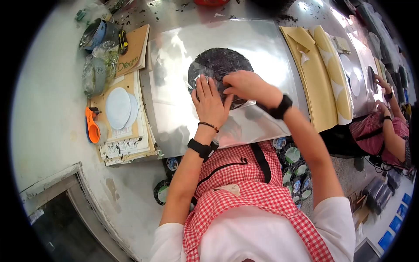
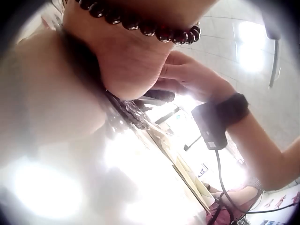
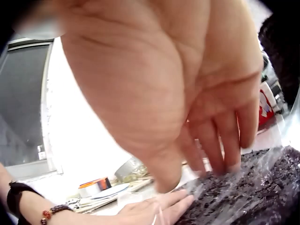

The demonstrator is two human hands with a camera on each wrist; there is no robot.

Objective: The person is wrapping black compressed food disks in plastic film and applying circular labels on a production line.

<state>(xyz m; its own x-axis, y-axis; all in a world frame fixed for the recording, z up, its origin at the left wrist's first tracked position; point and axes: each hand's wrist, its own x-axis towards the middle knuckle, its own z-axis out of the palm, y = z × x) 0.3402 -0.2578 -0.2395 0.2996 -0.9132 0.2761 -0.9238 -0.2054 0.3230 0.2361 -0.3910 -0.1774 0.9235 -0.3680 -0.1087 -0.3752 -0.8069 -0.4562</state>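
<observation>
Clear film [image 3: 275,165] covers the dark round cake [image 1: 220,63] on the shiny sheet [image 1: 262,48]. The left hand [image 1: 209,102] lies flat on it, unclenched; the right hand [image 1: 248,85] presses fingertips down, grasping nothing. Uneven pressure could wrinkle or tear the film, or crumble the cake.

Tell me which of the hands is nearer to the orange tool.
Left. The left hand presses the dark disc, right of the orange tool; the right hand lies farther right.
</observation>
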